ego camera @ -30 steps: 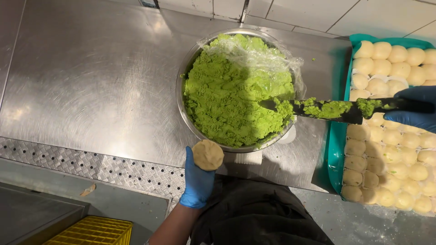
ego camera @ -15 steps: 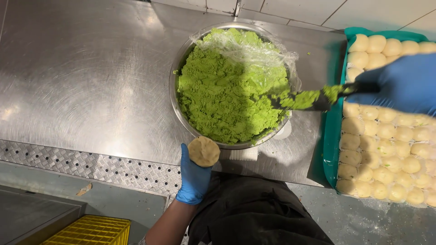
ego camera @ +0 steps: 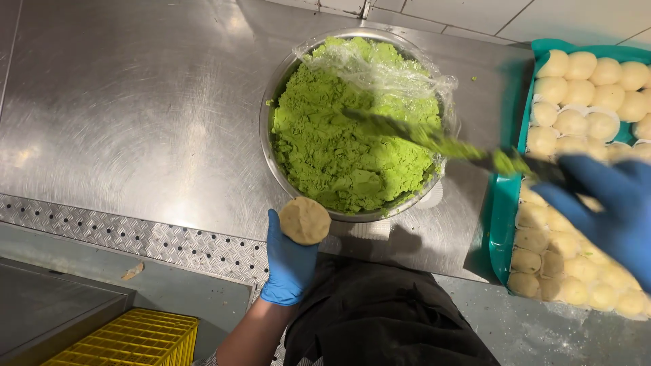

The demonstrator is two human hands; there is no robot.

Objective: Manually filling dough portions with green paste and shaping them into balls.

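The left hand (ego camera: 290, 261), in a blue glove, is seen from the back, so its palm and most of its fingers are hidden. The fingers curl up around a flat round disc of pale dough (ego camera: 305, 220), which rests on them just in front of the bowl (ego camera: 268, 129). The disc's near edge overlaps the bowl's rim in the view; whether they touch cannot be told.

The right hand (ego camera: 603, 203), also blue-gloved, is blurred and partly cut off by the right edge. Its fingers close around the dark handle of a knife (ego camera: 441, 142), though the exact grip is hard to make out. The blade is smeared with green paste and reaches out over the bowl, its tip above the filling (ego camera: 339, 149); whether the tip touches the paste is unclear.

The steel bowl holds a heap of bright green filling and stands on the steel worktop (ego camera: 135, 115). Crumpled clear film (ego camera: 386, 68) hangs over its far right rim.

To the right, a teal tray (ego camera: 505, 210) holds rows of pale dough balls (ego camera: 590, 68). The tray runs out of the picture at the right, and the right hand covers part of it.

At the lower left, a yellow crate (ego camera: 129, 339) is cut off by the bottom edge. The person's dark apron (ego camera: 380, 318) fills the lower middle.
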